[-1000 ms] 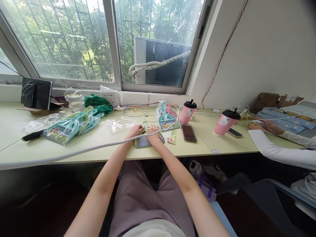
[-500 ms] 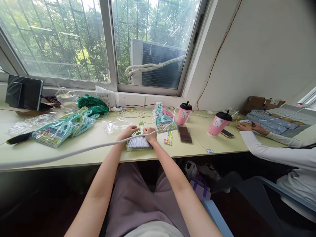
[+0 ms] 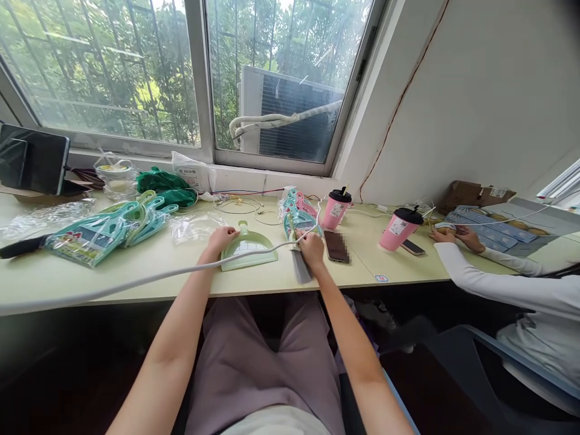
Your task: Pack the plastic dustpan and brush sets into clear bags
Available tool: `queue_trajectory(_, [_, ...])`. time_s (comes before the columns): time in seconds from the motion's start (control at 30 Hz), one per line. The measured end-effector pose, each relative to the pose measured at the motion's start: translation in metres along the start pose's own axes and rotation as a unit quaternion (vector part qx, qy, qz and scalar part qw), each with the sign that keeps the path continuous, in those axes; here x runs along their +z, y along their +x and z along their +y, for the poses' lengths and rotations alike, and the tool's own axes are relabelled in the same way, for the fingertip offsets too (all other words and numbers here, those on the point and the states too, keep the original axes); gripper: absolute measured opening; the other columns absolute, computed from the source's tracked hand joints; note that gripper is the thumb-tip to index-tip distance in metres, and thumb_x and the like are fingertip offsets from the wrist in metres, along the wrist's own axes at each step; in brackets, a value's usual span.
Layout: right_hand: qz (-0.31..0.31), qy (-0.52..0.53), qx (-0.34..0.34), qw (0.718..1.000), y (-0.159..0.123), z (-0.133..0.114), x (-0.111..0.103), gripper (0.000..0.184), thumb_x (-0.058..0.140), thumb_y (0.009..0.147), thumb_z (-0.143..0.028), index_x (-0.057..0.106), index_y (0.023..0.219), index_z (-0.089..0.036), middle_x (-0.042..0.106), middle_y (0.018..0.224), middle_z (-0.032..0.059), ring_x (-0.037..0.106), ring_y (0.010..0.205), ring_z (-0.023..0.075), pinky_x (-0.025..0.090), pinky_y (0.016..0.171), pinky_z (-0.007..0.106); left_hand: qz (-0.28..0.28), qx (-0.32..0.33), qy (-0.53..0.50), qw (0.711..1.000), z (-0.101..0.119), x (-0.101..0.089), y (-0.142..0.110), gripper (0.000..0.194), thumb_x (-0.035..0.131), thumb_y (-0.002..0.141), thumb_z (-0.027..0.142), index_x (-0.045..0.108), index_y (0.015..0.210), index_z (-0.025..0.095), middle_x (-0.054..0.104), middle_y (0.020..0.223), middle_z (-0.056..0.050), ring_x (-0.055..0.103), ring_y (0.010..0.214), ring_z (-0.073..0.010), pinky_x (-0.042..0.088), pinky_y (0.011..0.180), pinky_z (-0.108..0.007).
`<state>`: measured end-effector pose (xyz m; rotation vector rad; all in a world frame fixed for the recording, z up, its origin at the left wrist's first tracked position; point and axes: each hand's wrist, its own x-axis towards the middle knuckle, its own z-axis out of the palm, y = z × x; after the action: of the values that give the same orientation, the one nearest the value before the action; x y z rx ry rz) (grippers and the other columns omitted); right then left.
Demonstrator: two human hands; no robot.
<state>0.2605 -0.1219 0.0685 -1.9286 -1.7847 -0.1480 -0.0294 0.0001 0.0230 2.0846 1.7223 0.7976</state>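
Observation:
A light green dustpan (image 3: 254, 257) lies on the table in front of me, its handle pointing toward the window. My left hand (image 3: 223, 239) is closed on its left edge. Just right of the dustpan, my right hand (image 3: 313, 249) grips a small hand brush (image 3: 299, 269), whose grey-white bristles point down toward the table's front edge. Most of the brush's handle is hidden by my fingers and a white cable. Behind the right hand lie packaged dustpan sets (image 3: 297, 220) in teal and pink.
On the left are more bagged dustpan sets (image 3: 97, 232) and clear plastic wrap (image 3: 199, 226). Right of my hands are a phone (image 3: 336, 246) and pink cups (image 3: 395, 232). A white cable (image 3: 149, 278) crosses the view. At far right, another person's hands (image 3: 446, 234) work beside a box (image 3: 534, 211).
The brush has come off the dustpan and moved right in my right hand. My left hand stays at the dustpan's left side. The printed card is now out of sight.

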Motion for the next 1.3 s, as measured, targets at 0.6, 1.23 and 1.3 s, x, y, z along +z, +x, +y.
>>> queue_trajectory(0.6, [-0.075,-0.070,-0.021,0.994,0.022,0.078,0.000,0.030,0.057,0.094,-0.037,0.067,0.117,-0.020,0.072,0.110,0.0107,0.064,0.108,0.0224,0.048,0.081,0.029,0.242,0.100,-0.006,0.965,0.010,-0.020,-0.013,0.054,0.024,0.101,0.051,0.070,0.104,0.021,0.061,0.115,-0.011,0.057,0.110,-0.0254,0.044,0.091,-0.034])
queue_trajectory(1.23, [-0.164,0.433,-0.099,0.881,0.018,0.034,-0.012,0.030,0.050,0.091,-0.043,0.061,0.106,-0.018,0.066,0.079,0.0025,0.062,0.074,0.0157,0.050,0.072,0.028,0.152,0.131,-0.028,0.979,0.021,-0.012,-0.015,0.024,0.061,0.085,0.040,0.072,0.072,0.022,0.070,0.111,-0.007,0.059,0.108,-0.0259,0.042,0.100,-0.039])
queue_trajectory(1.3, [-0.157,0.447,-0.113,0.873,0.020,0.004,-0.005,0.028,0.051,0.091,-0.038,0.060,0.110,-0.018,0.065,0.077,0.0015,0.062,0.071,0.0150,0.050,0.069,0.027,0.131,0.104,-0.072,0.983,0.023,-0.011,-0.015,0.027,0.055,0.087,0.041,0.070,0.078,0.021,0.073,0.099,-0.007,0.063,0.096,-0.0245,0.046,0.091,-0.035])
